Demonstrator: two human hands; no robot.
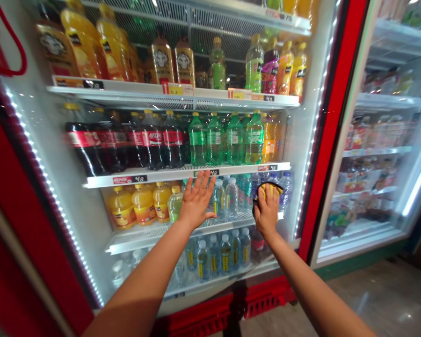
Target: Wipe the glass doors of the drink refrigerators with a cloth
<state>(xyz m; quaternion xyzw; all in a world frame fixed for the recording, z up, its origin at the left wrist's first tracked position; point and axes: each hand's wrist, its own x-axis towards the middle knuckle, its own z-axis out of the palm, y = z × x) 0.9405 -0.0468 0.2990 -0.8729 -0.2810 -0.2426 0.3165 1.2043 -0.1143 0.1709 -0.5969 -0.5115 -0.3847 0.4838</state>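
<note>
My left hand (197, 200) is stretched out with its fingers spread, palm toward the glass door of a drinks fridge (192, 178). It appears to rest on the glass, in front of the shelf of small clear bottles, and holds nothing. Lower right of the middle, my right hand (267, 213) presses a yellow cloth with a black edge (276, 191) against the same door. The cloth lies under its fingers, in front of blue-purple bottles (285, 187). Behind the glass stand cola bottles (152, 140) and green soda bottles (234, 138).
A red door frame (331, 121) runs along the right side, with a second lit fridge (379, 154) beyond it. At the upper left hangs a red curved handle or hose (17, 47). Below the door is a red slatted base (266, 302) above a grey floor (389, 299).
</note>
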